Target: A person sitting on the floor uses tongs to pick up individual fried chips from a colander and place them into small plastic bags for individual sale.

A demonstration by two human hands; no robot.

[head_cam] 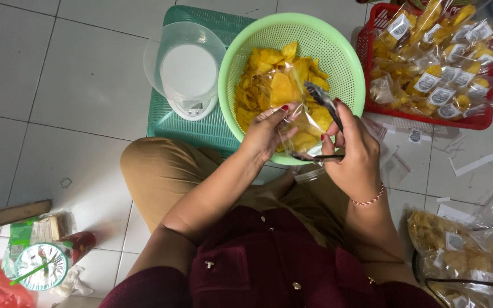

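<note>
Clear bag (300, 128) part-filled with chips — pinched open by left hand (266, 132); right hand (354, 153) grips black tongs (323, 105). Green colander (292, 80) well stocked — many sealed packs in red basket (483, 121).

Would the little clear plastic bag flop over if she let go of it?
Probably. The small clear plastic bag looks thin and crinkly, and the left hand holds its mouth open. The yellow chips seem light and brittle, so squeezing might crack them.
</note>
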